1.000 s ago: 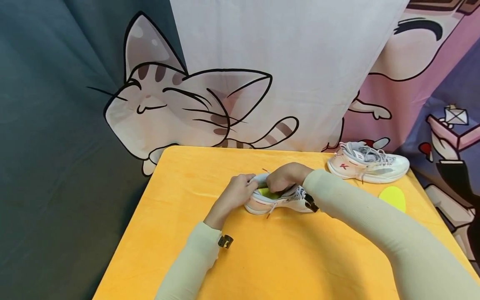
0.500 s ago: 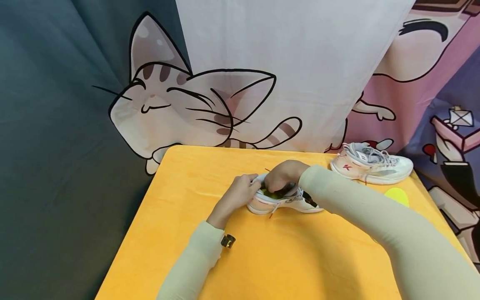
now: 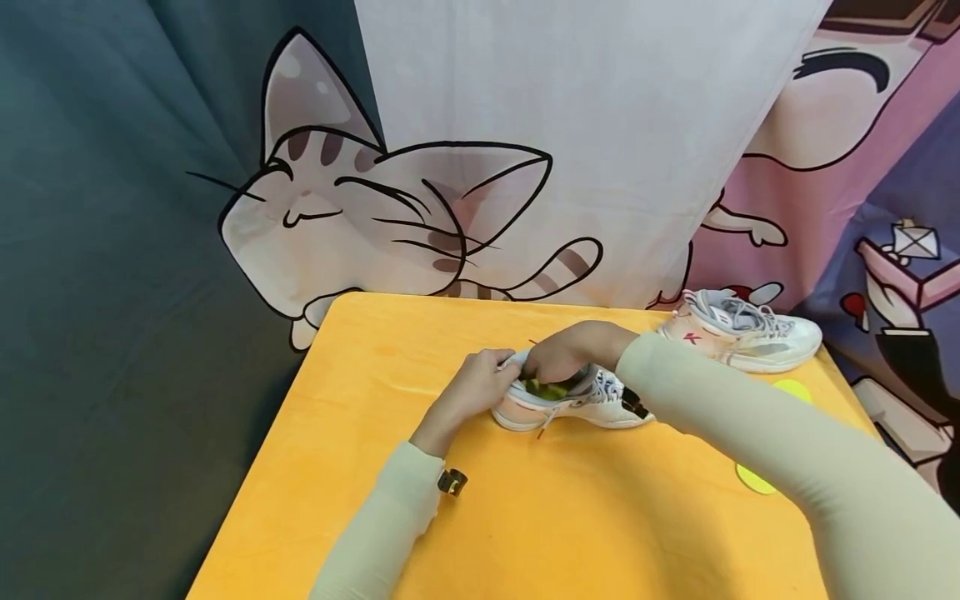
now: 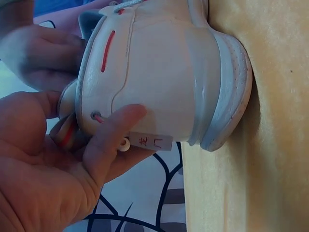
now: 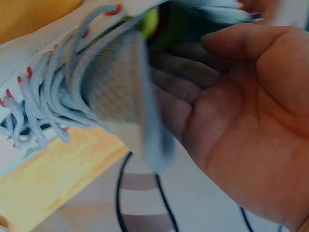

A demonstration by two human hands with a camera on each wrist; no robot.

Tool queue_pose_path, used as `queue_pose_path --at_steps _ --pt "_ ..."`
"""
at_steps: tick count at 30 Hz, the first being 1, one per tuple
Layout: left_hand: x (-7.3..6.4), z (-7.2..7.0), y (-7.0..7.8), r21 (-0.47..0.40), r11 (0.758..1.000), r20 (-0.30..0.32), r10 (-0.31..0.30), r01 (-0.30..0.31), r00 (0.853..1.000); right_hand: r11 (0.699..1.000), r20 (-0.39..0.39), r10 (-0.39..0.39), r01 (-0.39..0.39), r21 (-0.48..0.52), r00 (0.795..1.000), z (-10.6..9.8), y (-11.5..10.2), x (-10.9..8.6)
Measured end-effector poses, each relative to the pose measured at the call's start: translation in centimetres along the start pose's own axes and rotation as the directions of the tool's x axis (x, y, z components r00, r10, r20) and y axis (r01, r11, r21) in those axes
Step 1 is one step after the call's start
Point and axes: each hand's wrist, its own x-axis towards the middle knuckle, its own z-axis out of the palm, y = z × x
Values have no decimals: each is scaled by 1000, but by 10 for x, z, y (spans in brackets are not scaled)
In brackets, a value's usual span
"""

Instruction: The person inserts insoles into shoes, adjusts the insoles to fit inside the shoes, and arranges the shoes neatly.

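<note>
A white sneaker [image 3: 517, 414] with grey laces rests on the table, its heel toward the left. My left hand [image 3: 474, 385] grips the collar at the heel, thumb on the outside as the left wrist view shows. My right hand [image 3: 566, 350] reaches into the shoe opening over a yellow-green insole [image 3: 546, 390]. In the right wrist view the right hand's fingers [image 5: 186, 72] extend beneath the sneaker's tongue [image 5: 120, 82], their tips hidden inside. A small white tag [image 4: 152, 141] with red marks hangs by the heel.
A second white sneaker [image 3: 780, 343] stands at the table's back right. Yellow-green pieces, likely one loose insole [image 3: 793, 389], show on both sides of the right sleeve [image 3: 720, 417]. A printed cat curtain [image 3: 465, 75] hangs behind the yellow table [image 3: 375, 342].
The right hand stays inside the sneaker with small shifts, and the insole there now shows less than a second ago. The right forearm has moved slightly right. The left hand keeps its hold.
</note>
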Motion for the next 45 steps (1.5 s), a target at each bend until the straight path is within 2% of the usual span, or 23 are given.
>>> queue_pose_path --at_steps 3,7,10,13,16,18,19,21,22,24,26,28,30,33,35,37,38,39,40,41,42,45 --pt "2 -2 -1 12 1000 -3 17 -17 1000 999 -43 -42 41 -23 998 1 -3 -18" --pt "8 -6 1 28 1000 -13 -4 4 1000 994 -152 -103 106 12 983 14 -8 -52" --pt "13 -9 2 6 1000 -13 -16 16 1000 985 -273 -159 170 19 949 33 -10 -76" --pt "20 -11 -1 -24 1000 -14 -12 12 1000 972 -400 -208 234 17 893 55 -10 -94" --pt "30 -13 -4 -34 999 -7 -14 14 1000 958 -492 -213 280 66 844 81 -5 -103" --pt "37 -15 -5 -30 999 16 -23 23 1000 949 -535 -180 289 127 826 99 0 -105" --pt "41 -15 -5 -33 999 39 -29 31 999 942 -543 -149 286 176 826 107 3 -105" --pt "48 -16 -5 -31 999 94 -41 44 995 909 -524 -80 279 311 848 125 7 -101" --pt "51 -17 -4 -36 998 129 -51 56 990 880 -504 -46 274 389 862 133 9 -97" --pt "56 -19 -3 -50 994 209 -82 94 975 793 -440 25 251 556 897 150 11 -89" --pt "60 -21 -1 -53 990 279 -112 131 954 662 -379 78 236 711 922 164 12 -78" --pt "62 -23 1 -34 986 333 -141 161 932 528 -356 121 244 814 927 174 11 -66" --pt "65 -24 4 -11 985 370 -156 172 916 406 -371 158 283 869 915 179 8 -55" --pt "67 -25 4 16 986 392 -161 169 906 215 -410 241 364 906 880 180 -1 -40" --pt "68 -24 4 12 986 404 -157 167 901 49 -417 306 423 905 856 180 -10 -33" --pt "68 -22 4 3 987 402 -147 160 904 -114 -405 379 476 872 832 179 -19 -28" --pt "68 -21 4 -1 988 400 -141 155 905 -173 -400 408 500 849 821 178 -23 -25" --pt "68 -21 3 -8 988 396 -136 152 908 -216 -401 429 523 825 810 178 -27 -23" --pt "67 -20 3 -17 989 392 -131 150 911 -241 -399 451 540 807 798 177 -30 -20" --pt "66 -20 2 -26 988 386 -130 152 913 -248 -401 471 554 795 786 176 -33 -17" --pt "65 -20 2 -38 987 381 -129 155 915 -242 -407 485 566 788 774 175 -36 -15" --pt "58 -20 0 -70 982 366 -139 176 920 -193 -431 504 584 788 748 174 -39 -12"
